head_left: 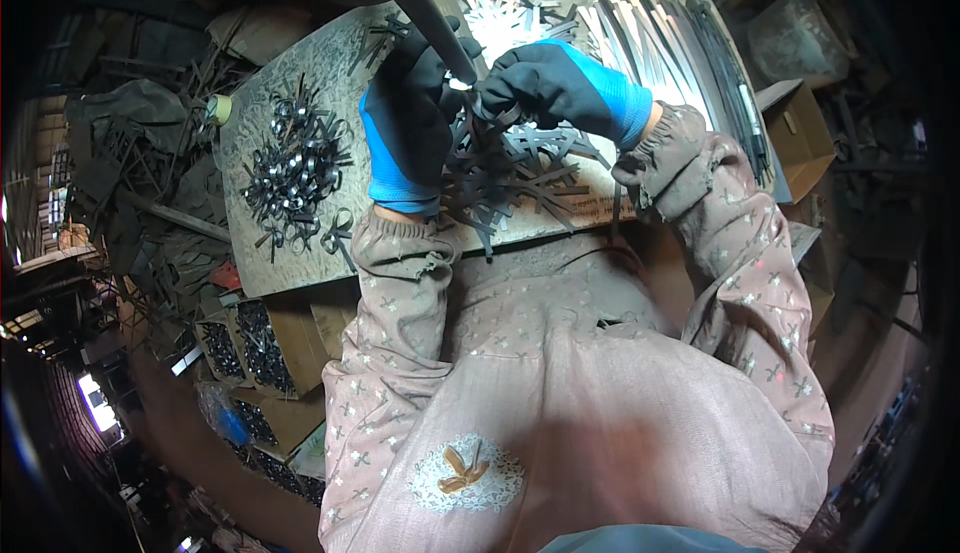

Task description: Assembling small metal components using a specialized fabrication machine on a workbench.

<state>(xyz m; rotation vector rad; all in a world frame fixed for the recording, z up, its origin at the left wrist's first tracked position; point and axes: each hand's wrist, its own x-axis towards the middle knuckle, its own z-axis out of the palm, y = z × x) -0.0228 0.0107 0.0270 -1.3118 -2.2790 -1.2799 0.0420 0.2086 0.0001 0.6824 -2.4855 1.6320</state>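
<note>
At the lower end of the grey post (pixel 434 35), the person's left hand (pixel 408 118) and right hand (pixel 550 91) flank the tip, fingers curled (whether they pinch anything, one cannot tell). The loose dark strips (pixel 530 168) lie bodyward, long axes crossing, left hand beside them, right hand beyond.

1. Blue-and-black gloved left hand (pixel 408 118): raised toward the table's (pixel 295 265) far edge, fingertips obscured.
2. Matching gloved right hand (pixel 545 88): turned inward, fingers curled.
3. Pinkish, patterned-sleeved forearms (pixel 745 243): both crossing the near edge.
</note>
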